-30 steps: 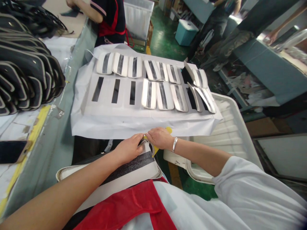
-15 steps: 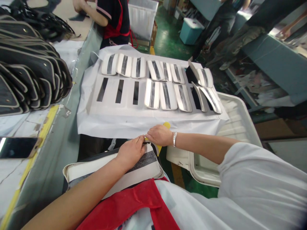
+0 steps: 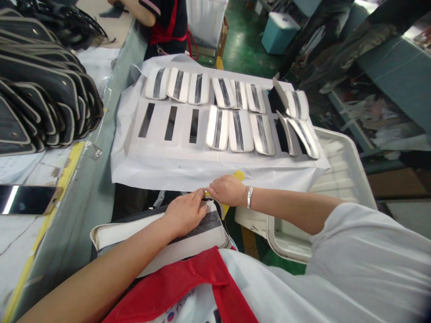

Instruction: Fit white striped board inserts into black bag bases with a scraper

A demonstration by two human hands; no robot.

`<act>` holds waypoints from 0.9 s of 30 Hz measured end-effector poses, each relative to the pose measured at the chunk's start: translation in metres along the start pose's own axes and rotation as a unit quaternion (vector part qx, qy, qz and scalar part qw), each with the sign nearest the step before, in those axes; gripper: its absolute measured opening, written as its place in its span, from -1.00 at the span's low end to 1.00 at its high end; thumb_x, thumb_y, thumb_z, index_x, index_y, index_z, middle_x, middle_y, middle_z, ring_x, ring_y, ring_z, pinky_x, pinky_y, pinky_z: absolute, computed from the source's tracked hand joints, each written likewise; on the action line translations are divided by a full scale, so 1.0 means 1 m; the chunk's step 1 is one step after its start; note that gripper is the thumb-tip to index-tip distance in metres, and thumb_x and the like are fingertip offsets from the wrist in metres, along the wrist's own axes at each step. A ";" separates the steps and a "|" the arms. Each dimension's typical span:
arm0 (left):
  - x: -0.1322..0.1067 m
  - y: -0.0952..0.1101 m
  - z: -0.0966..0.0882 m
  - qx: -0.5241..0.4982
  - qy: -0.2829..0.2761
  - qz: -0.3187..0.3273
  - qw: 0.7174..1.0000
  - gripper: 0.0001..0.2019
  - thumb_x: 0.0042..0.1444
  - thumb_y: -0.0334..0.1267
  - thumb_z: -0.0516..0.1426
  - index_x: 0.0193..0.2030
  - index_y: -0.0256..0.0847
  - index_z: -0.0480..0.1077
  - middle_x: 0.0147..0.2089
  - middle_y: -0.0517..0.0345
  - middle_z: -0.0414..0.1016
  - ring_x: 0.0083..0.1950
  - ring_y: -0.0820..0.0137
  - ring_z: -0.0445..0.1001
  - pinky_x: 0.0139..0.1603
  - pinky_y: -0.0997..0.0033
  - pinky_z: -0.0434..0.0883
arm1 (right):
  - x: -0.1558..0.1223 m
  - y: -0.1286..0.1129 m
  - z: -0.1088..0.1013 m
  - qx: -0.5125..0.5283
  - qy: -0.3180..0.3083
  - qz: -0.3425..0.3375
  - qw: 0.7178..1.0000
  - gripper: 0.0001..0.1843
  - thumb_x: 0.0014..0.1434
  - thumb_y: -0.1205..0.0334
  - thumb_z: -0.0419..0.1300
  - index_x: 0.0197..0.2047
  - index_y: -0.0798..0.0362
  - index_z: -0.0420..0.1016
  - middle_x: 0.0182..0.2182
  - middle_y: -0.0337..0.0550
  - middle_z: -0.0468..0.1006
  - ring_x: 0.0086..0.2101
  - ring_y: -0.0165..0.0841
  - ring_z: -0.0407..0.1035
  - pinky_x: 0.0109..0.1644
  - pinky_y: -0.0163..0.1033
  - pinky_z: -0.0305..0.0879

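Observation:
A white curved panel (image 3: 134, 237) with a dark grey stripe lies across my lap, partly under my left forearm. My left hand (image 3: 185, 211) presses on its far end, fingers closed in a pinch at the panel's edge. My right hand (image 3: 228, 190), with a silver bracelet on the wrist, is closed round a yellow flat tool (image 3: 239, 176) whose tip sits at the same edge. The two hands touch at the fingertips.
Ahead lies a white sheet (image 3: 188, 170) with dark slots and two rows of small striped white pieces (image 3: 239, 131). A white plastic tray (image 3: 336, 175) sits at right. Black trimmed panels (image 3: 40, 98) are stacked at left above a phone (image 3: 25, 199). A person in a red apron (image 3: 166, 22) stands beyond.
The view has shifted slightly; my hands stay at the panel's far end, the left hand sliding a little along the edge.

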State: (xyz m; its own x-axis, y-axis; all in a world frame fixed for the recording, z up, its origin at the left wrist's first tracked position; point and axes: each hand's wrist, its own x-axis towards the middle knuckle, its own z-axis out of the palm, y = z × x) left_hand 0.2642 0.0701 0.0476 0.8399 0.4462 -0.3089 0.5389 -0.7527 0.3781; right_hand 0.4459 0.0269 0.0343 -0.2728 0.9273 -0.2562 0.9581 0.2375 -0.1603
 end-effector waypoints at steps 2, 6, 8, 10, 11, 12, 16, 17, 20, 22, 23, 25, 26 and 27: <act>0.000 0.001 0.002 0.000 0.001 0.007 1.000 -0.46 0.18 -0.03 -0.07 0.23 -0.27 0.07 0.21 -0.09 0.28 0.09 0.12 0.37 0.05 0.15 0.31 | -0.002 -0.001 0.001 0.009 -0.004 0.018 1.000 -0.44 0.34 0.07 -0.27 -0.31 0.14 0.49 -0.35 0.00 0.54 -0.33 -0.30 0.40 -0.26 -0.23 0.10; 0.001 0.000 0.007 0.016 0.004 0.021 1.000 -0.31 0.13 0.15 -0.08 0.28 -0.28 -0.01 0.30 -0.12 0.13 0.18 0.08 0.28 0.08 0.11 0.28 | -0.007 -0.006 0.004 0.010 0.007 0.042 0.999 -0.46 0.34 0.09 -0.26 -0.31 0.13 0.47 -0.35 -0.02 0.55 -0.34 -0.27 0.41 -0.29 -0.23 0.11; 0.002 -0.001 0.009 0.028 -0.001 0.027 0.999 -0.25 0.11 0.20 -0.08 0.29 -0.30 -0.02 0.33 -0.14 0.07 0.23 0.08 0.21 0.12 0.11 0.24 | -0.011 -0.011 0.005 0.016 0.009 0.068 0.998 -0.46 0.34 0.08 -0.28 -0.32 0.13 0.45 -0.37 -0.02 0.54 -0.35 -0.27 0.42 -0.31 -0.23 0.12; 0.002 -0.002 0.010 0.035 -0.011 0.036 0.999 -0.21 0.08 0.24 -0.07 0.29 -0.31 -0.02 0.34 -0.17 0.03 0.28 0.10 0.14 0.17 0.12 0.20 | -0.017 -0.017 0.007 0.030 0.007 0.104 0.994 -0.45 0.34 0.07 -0.28 -0.32 0.12 0.44 -0.37 -0.02 0.54 -0.35 -0.27 0.42 -0.31 -0.24 0.14; 0.001 -0.003 0.010 0.038 -0.016 0.041 0.998 -0.19 0.07 0.26 -0.07 0.30 -0.32 -0.01 0.35 -0.18 0.01 0.30 0.10 0.11 0.19 0.11 0.17 | -0.019 -0.021 0.009 0.036 0.008 0.121 0.992 -0.46 0.34 0.06 -0.28 -0.31 0.11 0.44 -0.36 -0.02 0.54 -0.34 -0.27 0.43 -0.30 -0.24 0.15; 0.001 -0.003 0.010 0.040 -0.021 0.047 0.998 -0.17 0.05 0.27 -0.07 0.30 -0.32 -0.01 0.35 -0.19 -0.01 0.32 0.11 0.08 0.21 0.11 0.15 | -0.022 -0.023 0.010 0.040 0.008 0.134 0.990 -0.46 0.34 0.06 -0.28 -0.31 0.10 0.44 -0.36 -0.02 0.54 -0.34 -0.27 0.43 -0.30 -0.24 0.16; -0.003 -0.005 0.013 0.050 -0.028 0.062 0.996 -0.08 -0.03 0.33 -0.02 0.31 -0.33 -0.03 0.37 -0.21 -0.06 0.35 0.09 -0.01 0.27 0.12 0.05 | -0.026 -0.030 0.010 0.040 0.002 0.149 0.988 -0.46 0.35 0.05 -0.30 -0.27 0.08 0.44 -0.35 -0.02 0.54 -0.33 -0.25 0.44 -0.29 -0.22 0.20; -0.004 -0.005 0.014 0.053 -0.023 0.061 0.996 -0.05 -0.05 0.34 -0.02 0.31 -0.35 -0.04 0.37 -0.22 -0.06 0.35 0.08 -0.03 0.28 0.11 0.02 | -0.026 -0.030 0.009 0.038 -0.004 0.144 0.989 -0.45 0.35 0.05 -0.30 -0.27 0.08 0.45 -0.35 -0.01 0.54 -0.33 -0.25 0.44 -0.29 -0.22 0.21; -0.008 -0.006 0.019 0.059 0.003 0.051 0.997 -0.01 -0.08 0.37 -0.02 0.32 -0.37 -0.06 0.37 -0.22 -0.07 0.37 0.06 -0.08 0.30 0.11 -0.04 | -0.021 -0.026 0.003 0.022 -0.025 0.107 0.994 -0.43 0.34 0.04 -0.29 -0.30 0.10 0.47 -0.36 0.01 0.55 -0.32 -0.23 0.45 -0.28 -0.21 0.23; -0.011 -0.005 0.021 0.061 0.014 0.046 0.997 0.00 -0.08 0.38 -0.03 0.33 -0.35 -0.07 0.37 -0.20 -0.08 0.37 0.06 -0.09 0.31 0.10 -0.06 | -0.018 -0.024 0.000 0.010 -0.036 0.086 0.996 -0.43 0.34 0.04 -0.27 -0.32 0.10 0.49 -0.36 0.03 0.56 -0.31 -0.21 0.45 -0.27 -0.20 0.25; -0.011 -0.004 0.021 0.061 0.014 0.045 0.997 -0.01 -0.08 0.38 -0.04 0.33 -0.34 -0.07 0.37 -0.20 -0.09 0.37 0.06 -0.10 0.31 0.10 -0.07 | -0.018 -0.024 -0.001 0.006 -0.038 0.082 0.996 -0.43 0.34 0.04 -0.28 -0.32 0.10 0.49 -0.36 0.03 0.56 -0.31 -0.19 0.45 -0.27 -0.19 0.26; -0.011 -0.001 0.020 0.062 0.006 0.047 0.997 -0.01 -0.07 0.39 -0.06 0.33 -0.37 -0.06 0.38 -0.20 -0.10 0.38 0.07 -0.12 0.31 0.09 -0.07 | -0.020 -0.024 -0.001 0.002 -0.037 0.088 0.995 -0.42 0.34 0.03 -0.29 -0.32 0.10 0.48 -0.38 0.04 0.55 -0.32 -0.18 0.46 -0.29 -0.17 0.27; -0.011 0.000 0.019 0.063 0.001 0.049 0.997 -0.01 -0.06 0.39 -0.07 0.33 -0.38 -0.06 0.38 -0.21 -0.11 0.38 0.07 -0.12 0.31 0.08 -0.07 | -0.023 -0.025 0.000 0.001 -0.035 0.095 0.995 -0.42 0.34 0.03 -0.30 -0.31 0.11 0.48 -0.39 0.04 0.55 -0.33 -0.18 0.46 -0.30 -0.17 0.28; -0.010 0.002 0.019 0.065 -0.003 0.052 0.997 -0.01 -0.06 0.39 -0.07 0.33 -0.39 -0.06 0.38 -0.21 -0.12 0.38 0.07 -0.13 0.31 0.07 -0.06 | -0.026 -0.026 0.002 0.000 -0.034 0.104 0.994 -0.42 0.34 0.04 -0.30 -0.30 0.11 0.48 -0.40 0.04 0.55 -0.34 -0.17 0.46 -0.31 -0.17 0.28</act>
State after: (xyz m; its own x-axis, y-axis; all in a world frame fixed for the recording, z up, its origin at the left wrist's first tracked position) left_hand 0.2555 0.0554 0.0351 0.8902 0.3604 -0.2785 0.4360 -0.8511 0.2923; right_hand 0.4274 -0.0040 0.0433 -0.0745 0.9344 -0.3484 0.9943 0.0430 -0.0973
